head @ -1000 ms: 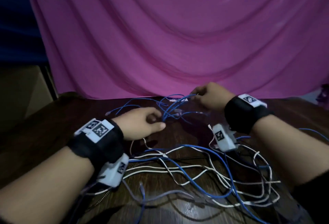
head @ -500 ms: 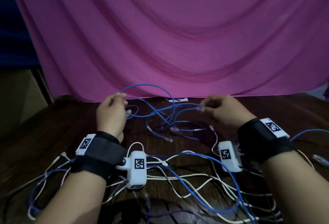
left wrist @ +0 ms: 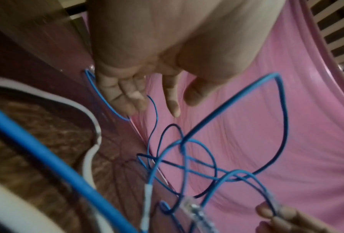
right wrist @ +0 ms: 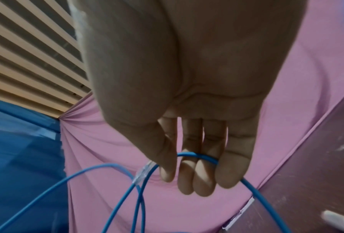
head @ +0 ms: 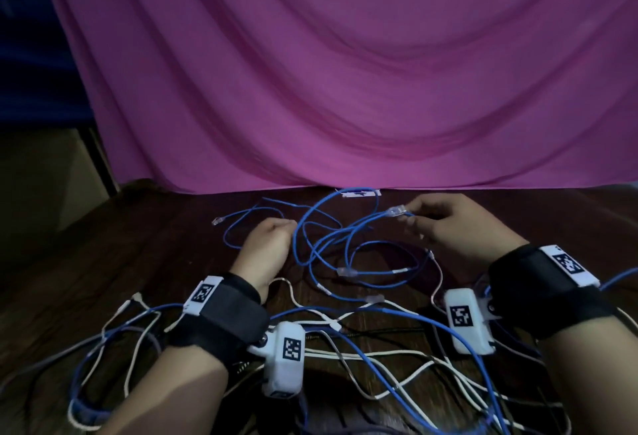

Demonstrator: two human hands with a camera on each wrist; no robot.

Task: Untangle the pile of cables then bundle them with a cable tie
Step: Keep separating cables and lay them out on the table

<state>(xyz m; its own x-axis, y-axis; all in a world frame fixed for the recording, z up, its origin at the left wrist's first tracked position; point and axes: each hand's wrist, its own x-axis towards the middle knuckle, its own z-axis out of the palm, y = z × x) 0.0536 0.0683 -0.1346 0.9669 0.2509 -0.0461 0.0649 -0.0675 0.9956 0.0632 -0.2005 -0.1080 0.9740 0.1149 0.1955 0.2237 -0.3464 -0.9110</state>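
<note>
Several thin blue cables (head: 331, 248) lie in loose crossing loops toward the far edge of the tabletop (head: 145, 255), between the two hands, with clear plugs at their ends; one plug (head: 216, 221) rests out to the left, well apart from the rest. The right hand (head: 459, 227) holds one blue cable just behind its clear plug (head: 397, 211), thumb and fingers curled round the strand, the plug jutting left past the fingertips; the right wrist view shows the cable (right wrist: 199, 156) crossing under the fingers (right wrist: 205, 171) and trailing down to the table. The left hand (head: 267, 251) sits just left of the loops, and from the head view its fingers are hidden; the left wrist view shows the fingers (left wrist: 127, 94) loosely extended, gripping nothing, with a blue loop (left wrist: 107, 102) passing beside them, though touching or not I cannot tell. Nearer the front edge a second tangle of white cables (head: 379, 358) and thicker blue ones (head: 448, 334) spreads under both forearms from the left edge to the right. A small white label (head: 360, 193) lies at the far edge where a pink cloth (head: 345, 72) hangs down behind the table
</note>
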